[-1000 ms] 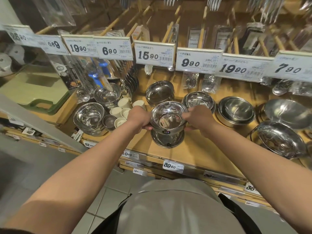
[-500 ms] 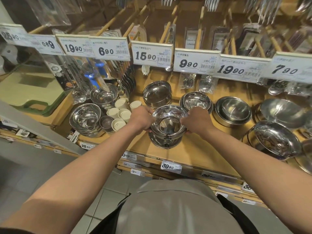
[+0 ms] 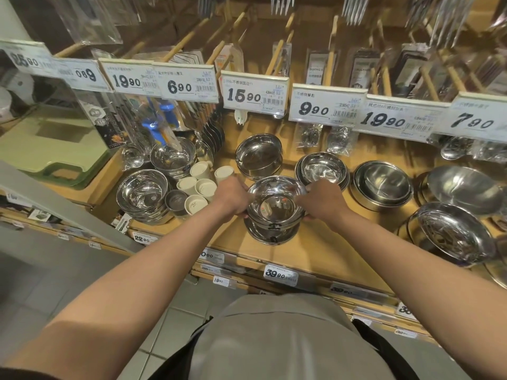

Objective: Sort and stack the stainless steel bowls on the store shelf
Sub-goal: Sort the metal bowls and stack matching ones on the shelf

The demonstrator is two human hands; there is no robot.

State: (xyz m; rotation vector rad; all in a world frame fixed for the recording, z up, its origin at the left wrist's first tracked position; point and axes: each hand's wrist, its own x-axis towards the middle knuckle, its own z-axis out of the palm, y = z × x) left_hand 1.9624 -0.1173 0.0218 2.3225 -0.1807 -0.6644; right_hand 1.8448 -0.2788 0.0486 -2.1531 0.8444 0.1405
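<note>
As the bowl (image 3: pixel 275 201) sinks closer onto the stack (image 3: pixel 270 234) at the shelf (image 3: pixel 315 250) front, left hand (image 3: pixel 233 197) and right hand (image 3: pixel 322 200) still grip its rim; nesting looks nearly done.

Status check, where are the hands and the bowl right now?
Left hand and right hand grip bowl stack by its rim. Stack over shelf front. Cream cups close left.
</note>
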